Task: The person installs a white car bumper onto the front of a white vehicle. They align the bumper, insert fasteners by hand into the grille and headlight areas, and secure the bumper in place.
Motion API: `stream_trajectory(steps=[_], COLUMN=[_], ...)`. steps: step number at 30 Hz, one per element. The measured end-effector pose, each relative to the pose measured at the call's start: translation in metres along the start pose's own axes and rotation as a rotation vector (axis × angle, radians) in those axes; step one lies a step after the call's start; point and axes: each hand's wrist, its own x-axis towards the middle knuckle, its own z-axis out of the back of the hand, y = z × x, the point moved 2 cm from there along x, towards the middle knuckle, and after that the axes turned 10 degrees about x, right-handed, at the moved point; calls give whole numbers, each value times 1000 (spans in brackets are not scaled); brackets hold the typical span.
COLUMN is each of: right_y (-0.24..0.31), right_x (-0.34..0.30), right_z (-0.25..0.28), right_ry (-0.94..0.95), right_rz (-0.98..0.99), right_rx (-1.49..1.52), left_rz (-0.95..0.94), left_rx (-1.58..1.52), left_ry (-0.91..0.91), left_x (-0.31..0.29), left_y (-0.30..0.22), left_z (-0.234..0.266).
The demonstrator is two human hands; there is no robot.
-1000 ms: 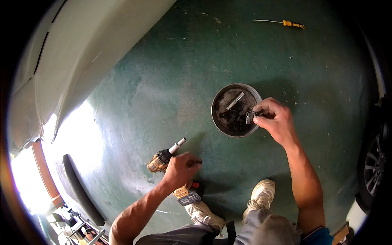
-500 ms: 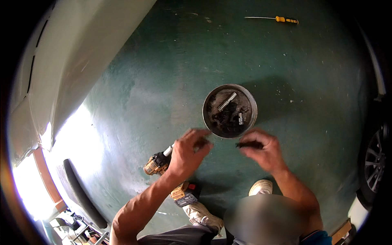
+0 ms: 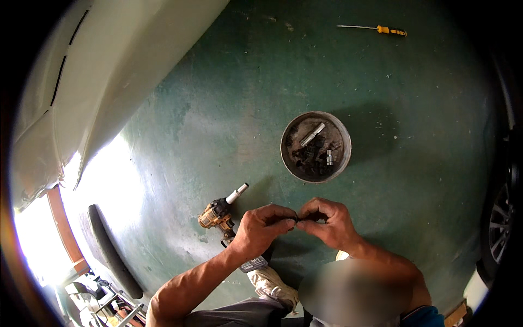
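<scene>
In front of me, my left hand (image 3: 262,228) and my right hand (image 3: 330,222) meet fingertip to fingertip. Both pinch a small dark piece (image 3: 296,219), mostly covered by the fingers, so its kind does not show. Just beyond them a round metal pan (image 3: 284,156) stands on the floor. Inside it lie a long silver socket (image 3: 312,134), a shorter silver socket (image 3: 329,158) and a heap of small black pieces (image 3: 311,158). Beside my left wrist is a yellow and black cordless impact wrench (image 3: 216,213) with a long socket on its nose, partly hidden by my arm.
A yellow-handled screwdriver (image 3: 391,30) lies far off on the green floor (image 3: 239,109). A pale car body panel (image 3: 120,60) fills the upper left. At the right edge is a car wheel (image 3: 500,223). A long dark curved strip (image 3: 111,250) lies at left.
My hands have come together from either side of the pan's near rim and moved slightly closer to me. The dark piece from my right hand is now between both hands' fingertips.
</scene>
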Motion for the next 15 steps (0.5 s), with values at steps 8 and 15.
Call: stream_trajectory(steps=[8, 15], right_y=[-17, -27], right_x=[-12, -11], right_z=[0, -8], right_ry=[42, 101], right_rz=[-213, -377], right_rx=[344, 716], left_rz=[-4, -541], left_rx=[103, 393], left_ry=[59, -62], left_x=[-11, -19], left_y=[-11, -5], left_z=[2, 0])
